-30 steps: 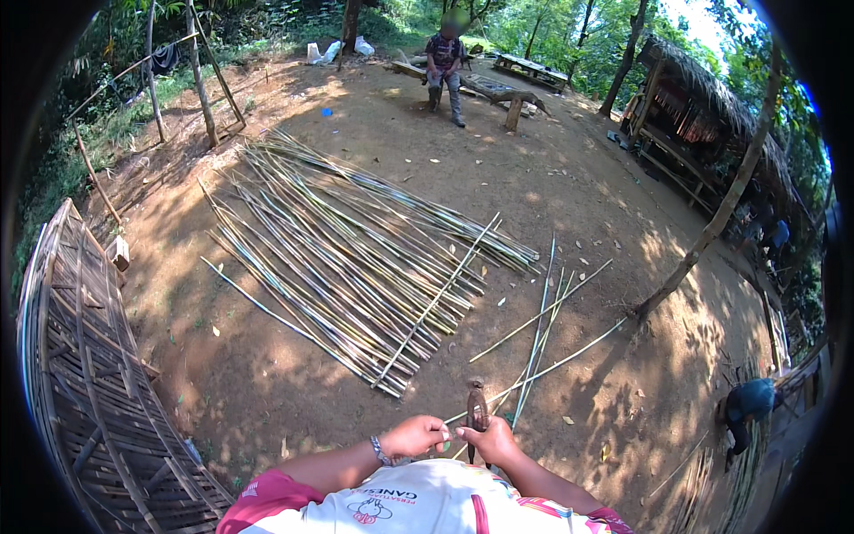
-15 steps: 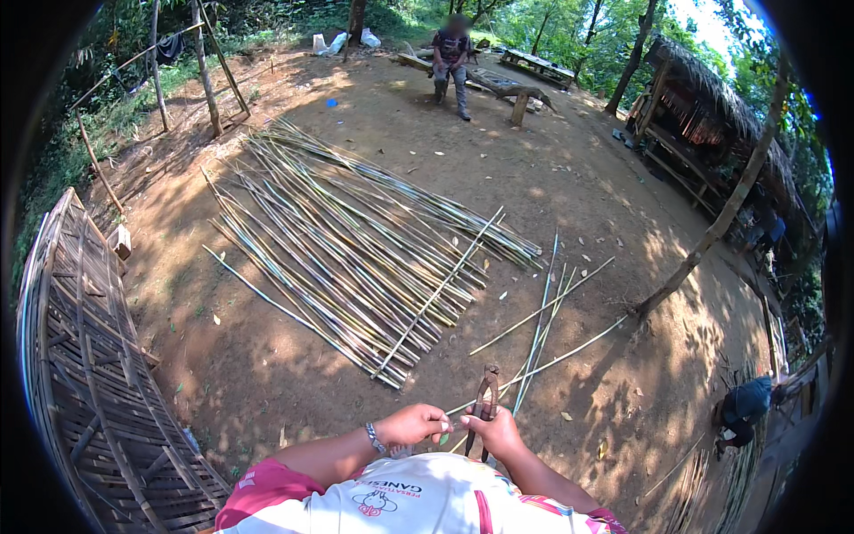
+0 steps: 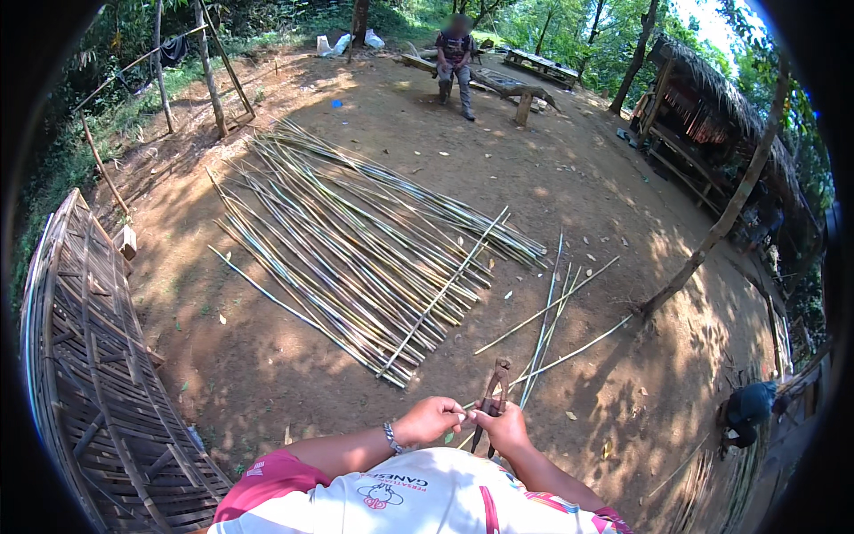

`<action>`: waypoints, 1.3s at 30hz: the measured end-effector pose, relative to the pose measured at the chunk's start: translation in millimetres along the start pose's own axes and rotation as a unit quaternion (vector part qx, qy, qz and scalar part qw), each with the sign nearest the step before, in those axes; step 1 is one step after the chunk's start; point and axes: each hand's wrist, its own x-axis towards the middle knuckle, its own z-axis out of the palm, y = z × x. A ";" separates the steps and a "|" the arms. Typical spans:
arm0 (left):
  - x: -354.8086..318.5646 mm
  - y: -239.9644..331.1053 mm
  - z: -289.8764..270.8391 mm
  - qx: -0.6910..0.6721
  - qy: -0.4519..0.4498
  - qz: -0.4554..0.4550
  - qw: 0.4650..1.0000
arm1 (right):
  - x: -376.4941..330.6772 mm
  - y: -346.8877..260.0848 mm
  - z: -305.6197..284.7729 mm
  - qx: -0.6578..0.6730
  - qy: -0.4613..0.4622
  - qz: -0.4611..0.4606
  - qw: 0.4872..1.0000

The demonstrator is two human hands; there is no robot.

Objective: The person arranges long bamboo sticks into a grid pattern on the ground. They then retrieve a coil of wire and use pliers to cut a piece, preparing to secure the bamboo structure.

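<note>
The left hand [image 3: 429, 421] has just closed on the right hand [image 3: 507, 430]: a gap showed between them half a second ago, and now their fingertips meet or nearly meet. Both hands seem to be working at one spot beside the pliers [image 3: 501, 378], which lean more to the right. The right fingers are wrapped around the pliers; the left ones are bunched, and whether they pinch anything I cannot tell.

The pliers are held on the wearer's side of the poles [image 3: 347, 267], beyond their near ends. Left of the poles a strip of ground [image 3: 187, 329] runs to the frame [image 3: 107, 356]; right of them lie loose sticks [image 3: 543, 329], then a slanting trunk [image 3: 712, 236]. Beyond the poles sits a person [image 3: 455, 62].
</note>
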 end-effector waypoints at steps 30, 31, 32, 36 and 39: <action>3.6 28.1 16.1 -0.076 0.012 -0.011 0.997 | -6.9 -13.9 -3.4 0.093 0.117 -0.027 0.988; 5.6 26.3 16.3 -0.078 0.014 -0.008 0.997 | -7.4 -16.2 -3.3 0.101 0.117 -0.027 0.988; 7.7 25.3 16.3 -0.080 0.017 -0.004 0.997 | -7.5 -17.5 -3.5 0.108 0.117 -0.027 0.987; 11.4 28.4 16.7 -0.084 0.011 0.016 0.996 | -5.6 -10.6 -7.0 0.199 0.109 -0.056 0.972; 10.2 36.1 18.2 -0.071 0.015 0.014 0.997 | -5.5 -12.0 -6.4 0.204 0.128 -0.061 0.969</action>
